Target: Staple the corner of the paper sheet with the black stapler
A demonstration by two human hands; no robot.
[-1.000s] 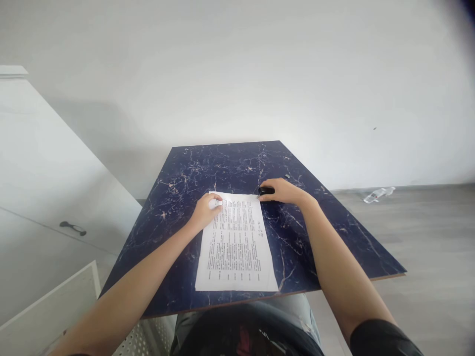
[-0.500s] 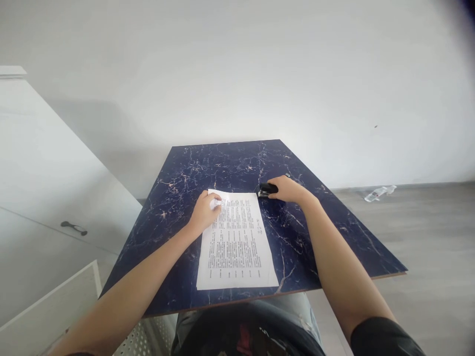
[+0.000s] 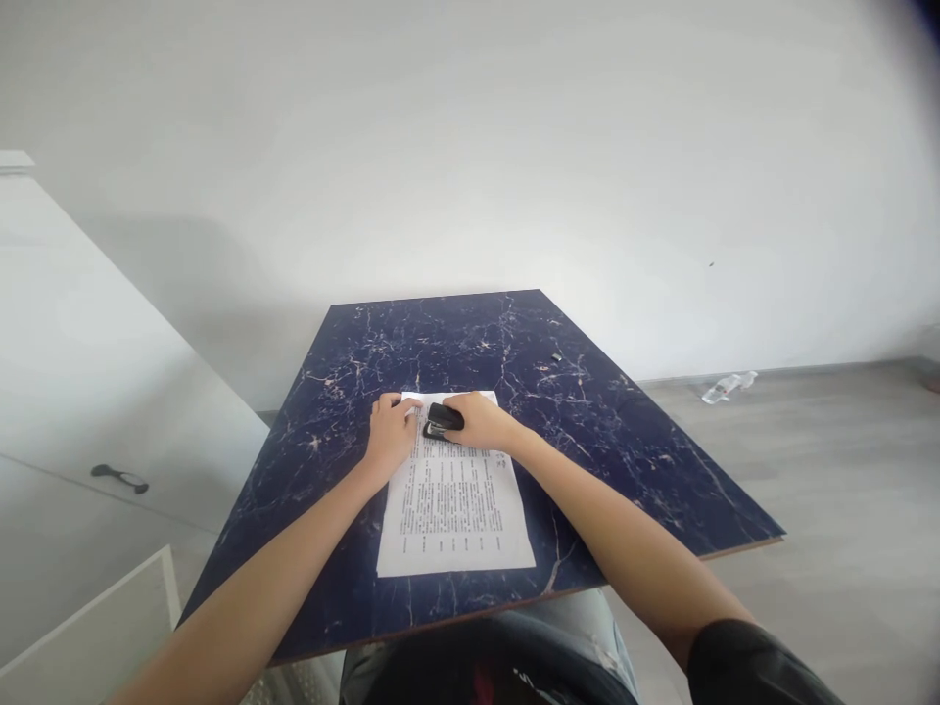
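Printed sheets of paper [image 3: 455, 519] lie on the dark blue marbled table [image 3: 624, 470], close to its front edge. My left hand [image 3: 392, 431] is closed on the top left corner of the paper, thumb on top. In my right hand [image 3: 477, 421] is a black stapler [image 3: 445, 418], held over the upper part of the paper with its front end pointing left, toward my left hand. Whether the stapler touches the paper cannot be made out.
A small object [image 3: 556, 358] lies on the table's far right part. White drawers with a dark handle [image 3: 119, 479] stand at the left. A clear plastic bottle [image 3: 728, 387] lies on the floor at the right, by the wall.
My right hand has moved left with the stapler, from beside the paper's top right corner to over the paper. The small object at the far right now shows. The view has shifted slightly.
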